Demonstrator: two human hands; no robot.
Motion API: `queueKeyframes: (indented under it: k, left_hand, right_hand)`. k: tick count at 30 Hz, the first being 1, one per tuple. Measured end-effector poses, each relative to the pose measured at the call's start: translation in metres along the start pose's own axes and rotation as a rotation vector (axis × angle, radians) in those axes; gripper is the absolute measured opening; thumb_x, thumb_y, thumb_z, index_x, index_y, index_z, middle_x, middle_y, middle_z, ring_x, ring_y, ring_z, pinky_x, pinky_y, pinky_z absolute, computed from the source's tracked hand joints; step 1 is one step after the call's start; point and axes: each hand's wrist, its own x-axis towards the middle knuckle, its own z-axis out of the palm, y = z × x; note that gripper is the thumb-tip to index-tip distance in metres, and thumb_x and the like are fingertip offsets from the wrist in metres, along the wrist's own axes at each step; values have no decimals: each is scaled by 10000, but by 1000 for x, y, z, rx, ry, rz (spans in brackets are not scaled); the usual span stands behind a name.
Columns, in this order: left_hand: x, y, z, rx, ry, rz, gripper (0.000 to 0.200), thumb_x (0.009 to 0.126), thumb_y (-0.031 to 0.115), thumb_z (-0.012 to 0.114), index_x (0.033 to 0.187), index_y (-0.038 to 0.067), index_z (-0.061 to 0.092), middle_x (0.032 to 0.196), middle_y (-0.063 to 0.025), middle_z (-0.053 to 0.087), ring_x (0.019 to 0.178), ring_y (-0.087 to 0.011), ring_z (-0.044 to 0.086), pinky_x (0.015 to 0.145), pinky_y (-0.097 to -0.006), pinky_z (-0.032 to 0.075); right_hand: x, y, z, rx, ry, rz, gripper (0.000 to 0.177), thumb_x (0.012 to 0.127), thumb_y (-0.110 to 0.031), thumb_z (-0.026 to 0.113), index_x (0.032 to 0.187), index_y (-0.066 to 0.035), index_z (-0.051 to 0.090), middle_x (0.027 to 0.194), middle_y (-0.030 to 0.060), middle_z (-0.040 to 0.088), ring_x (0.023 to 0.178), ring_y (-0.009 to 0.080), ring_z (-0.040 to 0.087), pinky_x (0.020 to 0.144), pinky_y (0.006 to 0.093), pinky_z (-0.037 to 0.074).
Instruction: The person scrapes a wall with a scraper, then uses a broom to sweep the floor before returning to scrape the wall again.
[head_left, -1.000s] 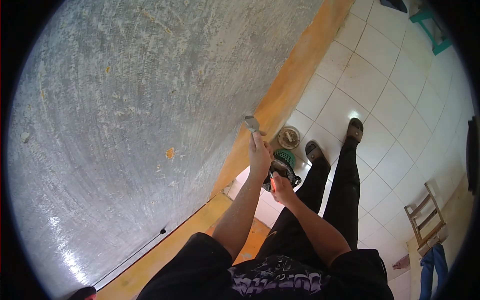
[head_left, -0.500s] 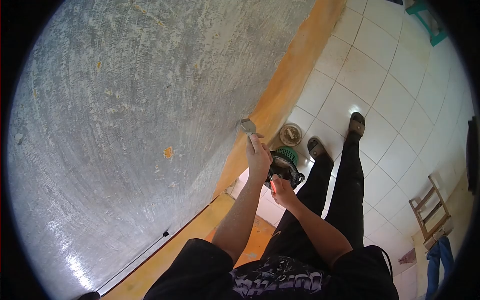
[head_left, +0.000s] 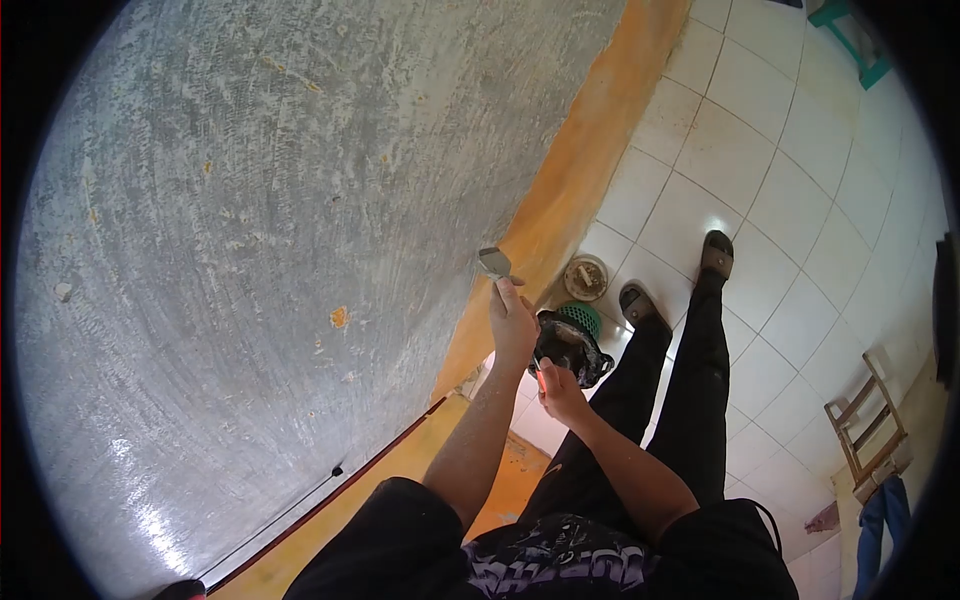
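Note:
My left hand (head_left: 513, 318) is wrapped round the handle of a putty knife (head_left: 493, 262), whose flat metal blade is raised beside the wall's orange lower band (head_left: 560, 190). Lower and to the right, my right hand (head_left: 563, 392) grips a tool with a red handle (head_left: 542, 382); the rest of that tool is hard to make out. Beyond both hands a black bucket (head_left: 603, 368) with dark, smeared contents is near my legs. A green perforated basket (head_left: 580, 318) shows behind the bucket's rim.
A grey, scraped wall (head_left: 260, 240) fills the left side. A round container (head_left: 585, 277) rests on the white tiled floor (head_left: 745, 145) near my sandalled feet. A wooden frame (head_left: 862, 425) and blue cloth (head_left: 880, 520) are at right, a green stool (head_left: 850, 40) at top right.
The putty knife and my left hand have shifted slightly down and left. My right hand has moved slightly left and down. The view has shifted a little.

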Motion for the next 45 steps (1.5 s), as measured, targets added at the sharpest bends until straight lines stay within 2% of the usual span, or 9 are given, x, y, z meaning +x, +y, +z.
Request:
queueKeyframes:
  k: [7,10,14,22,26,31,33,36,45]
  left_hand:
    - [31,11,25,144,-80,95,358,1050,442,346,1059,113,490,544,38,333,399,-72,315,374,-252,273]
    - [20,-1,10,127,-25,43,353,1053,436,349,1057,114,492,548,43,334,401,-69,304,377,-254,267]
    - [8,3,7,101,-1,-21,383,1050,473,357,1055,114,492,550,42,335,403,-64,288,376,-253,245]
    - [0,5,7,32,32,-33,416,1059,449,339,1056,70,510,538,15,369,401,-88,337,371,-256,289]
    - [17,19,38,-2,-44,-6,428,1060,448,334,1046,64,523,546,11,394,411,-88,350,366,-260,306]
    - [1,5,22,-21,47,-75,431,1051,470,350,1051,72,515,557,13,381,408,-99,347,375,-282,306]
    - [1,8,12,30,9,-99,441,1047,500,343,1069,87,494,578,20,356,426,-93,331,401,-273,309]
    - [29,31,51,68,-110,-13,465,1044,523,338,1078,88,497,570,27,353,431,-80,332,395,-272,302]
    - [29,24,38,-24,-120,-108,466,1023,545,376,1079,100,503,571,40,331,433,-89,323,399,-270,301]
  right_hand:
    - [21,-47,0,394,6,191,605,997,-627,375,690,-111,452,539,11,448,363,117,402,343,290,305]
    - [4,-25,11,262,13,201,631,957,-683,388,714,-102,429,514,4,367,356,110,329,343,273,252]
    - [-6,-23,10,272,-46,248,646,947,-700,387,719,-99,439,529,21,396,359,122,342,334,293,272]
    - [-9,-11,3,106,-68,3,591,1001,-615,379,749,-86,450,529,17,418,350,127,381,336,289,319]
    - [-2,-72,-26,170,-41,311,633,1028,-584,317,633,-92,369,512,-6,367,459,149,459,484,358,382]
    - [-10,-27,-14,-49,-38,133,695,1012,-621,309,651,-54,488,502,60,458,458,194,495,474,382,394]
    - [2,-21,-13,-119,44,-90,699,1005,-633,315,651,-55,484,501,58,461,442,192,490,462,376,396]
    - [23,-48,-28,215,-17,215,668,1000,-631,342,671,-64,473,496,39,447,364,174,441,389,351,376]
    - [16,-33,-23,-123,101,-157,647,984,-632,381,689,-66,484,503,50,453,379,187,466,383,347,366]
